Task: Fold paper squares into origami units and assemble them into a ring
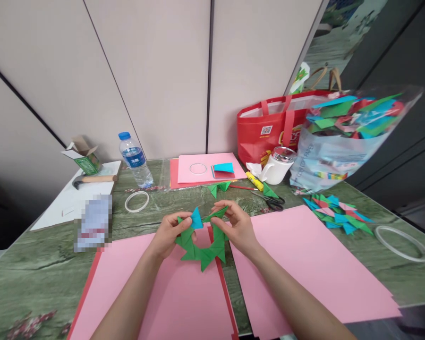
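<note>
The origami ring (207, 256) is creased matt paper; the mug (277, 172) looks glossy (its lid (284, 153) shines like metal); the hammer handle (98, 179) is smooth wood, the water bottle (136, 163) clear plastic.

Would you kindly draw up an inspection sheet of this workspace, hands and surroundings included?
Surface: green-patterned table, partly covered by pink sheets.
Work: green folded-paper arc, with a blue piece at one end.
Clutter: bottle, hammer, scissors, white mug, pile of folded pieces.
Hands: left hand pinches the arc beside the blue piece; right hand pinches green paper at the other end.
Cables: nothing seen.
Surroundings: pale panels behind the table; red bag near them.
</note>
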Tool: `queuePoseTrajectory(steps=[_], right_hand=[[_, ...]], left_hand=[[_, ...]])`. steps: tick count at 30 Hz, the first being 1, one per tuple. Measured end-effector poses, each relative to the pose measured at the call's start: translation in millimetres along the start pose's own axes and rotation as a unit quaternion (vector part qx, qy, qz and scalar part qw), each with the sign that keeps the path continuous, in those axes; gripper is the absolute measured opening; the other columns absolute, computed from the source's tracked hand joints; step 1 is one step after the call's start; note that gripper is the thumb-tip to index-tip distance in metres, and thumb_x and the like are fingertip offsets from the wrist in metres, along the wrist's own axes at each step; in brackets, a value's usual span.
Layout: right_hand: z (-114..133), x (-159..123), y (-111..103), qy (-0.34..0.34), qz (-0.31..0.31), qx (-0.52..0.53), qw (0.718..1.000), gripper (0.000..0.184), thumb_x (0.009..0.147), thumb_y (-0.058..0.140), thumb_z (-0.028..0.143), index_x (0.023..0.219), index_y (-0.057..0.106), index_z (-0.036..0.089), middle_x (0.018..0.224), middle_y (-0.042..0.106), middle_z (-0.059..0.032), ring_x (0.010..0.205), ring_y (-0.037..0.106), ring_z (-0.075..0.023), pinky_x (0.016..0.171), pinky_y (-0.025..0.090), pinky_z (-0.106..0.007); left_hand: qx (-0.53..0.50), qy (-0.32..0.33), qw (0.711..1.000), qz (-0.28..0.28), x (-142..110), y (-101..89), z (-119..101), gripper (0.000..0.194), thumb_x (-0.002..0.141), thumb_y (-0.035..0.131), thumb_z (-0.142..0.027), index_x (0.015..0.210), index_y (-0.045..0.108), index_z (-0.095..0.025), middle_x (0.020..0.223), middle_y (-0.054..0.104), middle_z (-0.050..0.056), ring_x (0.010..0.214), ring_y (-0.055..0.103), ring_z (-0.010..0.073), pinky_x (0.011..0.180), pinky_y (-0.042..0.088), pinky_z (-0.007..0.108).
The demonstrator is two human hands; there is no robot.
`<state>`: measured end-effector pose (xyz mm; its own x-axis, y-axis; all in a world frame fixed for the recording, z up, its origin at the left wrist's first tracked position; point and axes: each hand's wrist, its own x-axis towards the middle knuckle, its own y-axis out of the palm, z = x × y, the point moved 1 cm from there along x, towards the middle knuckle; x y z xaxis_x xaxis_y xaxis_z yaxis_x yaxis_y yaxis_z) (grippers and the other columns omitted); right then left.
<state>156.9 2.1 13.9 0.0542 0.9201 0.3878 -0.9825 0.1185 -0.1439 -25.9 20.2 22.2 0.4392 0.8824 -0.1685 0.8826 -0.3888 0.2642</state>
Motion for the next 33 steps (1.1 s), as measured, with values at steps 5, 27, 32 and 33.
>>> queuePoseTrajectory(steps=[5, 27, 32, 33], right_hand=[[1.6, -0.9, -0.7, -0.027, -0.012, -0.032, 0.999, 0.028, 0.070, 0.062, 0.021, 0.097, 0.054, 0.022, 0.086, 0.064, -0.0041, 0.081, 0.061, -0.0183, 0.072, 0.049, -0.032], [9.4, -1.3, -2.9, -0.127, -0.019, -0.114, 0.985, 0.024, 0.074, 0.058, 0.022, 0.098, 0.054, 0.024, 0.082, 0.061, -0.0024, 0.079, 0.059, -0.0179, 0.073, 0.047, -0.032], [8.3, -0.1, -3.6, -0.141, -0.006, -0.118, 0.983, 0.027, 0.074, 0.060, 0.022, 0.100, 0.053, 0.024, 0.083, 0.061, -0.0028, 0.080, 0.059, -0.0181, 0.074, 0.047, -0.033], [7.8, 0.3, -3.7, -0.140, 0.001, -0.117, 0.983, 0.026, 0.074, 0.060, 0.022, 0.099, 0.053, 0.024, 0.083, 0.061, -0.0029, 0.080, 0.059, -0.0182, 0.074, 0.047, -0.034]], left_hand=[[0.001, -0.001, 1.000, -0.003, 0.7, -0.9, 0.2, 0.032, 0.072, 0.061, -0.034, 0.095, 0.061, -0.012, 0.051, 0.064, 0.004, 0.045, 0.058, 0.0143, 0.045, 0.044, 0.023], [0.015, -0.012, 1.000, 0.007, 1.5, -1.2, 3.4, 0.038, 0.073, 0.060, -0.036, 0.103, 0.060, -0.012, 0.051, 0.064, 0.004, 0.044, 0.058, 0.0145, 0.043, 0.044, 0.023], [0.024, -0.018, 0.999, 0.013, 1.5, -0.7, 4.8, 0.039, 0.073, 0.060, -0.037, 0.103, 0.060, -0.013, 0.051, 0.064, 0.004, 0.044, 0.058, 0.0148, 0.042, 0.043, 0.022], [0.028, -0.022, 0.999, 0.015, 1.6, -0.8, 5.2, 0.039, 0.073, 0.060, -0.038, 0.103, 0.060, -0.013, 0.050, 0.064, 0.004, 0.044, 0.058, 0.0152, 0.042, 0.043, 0.022]])
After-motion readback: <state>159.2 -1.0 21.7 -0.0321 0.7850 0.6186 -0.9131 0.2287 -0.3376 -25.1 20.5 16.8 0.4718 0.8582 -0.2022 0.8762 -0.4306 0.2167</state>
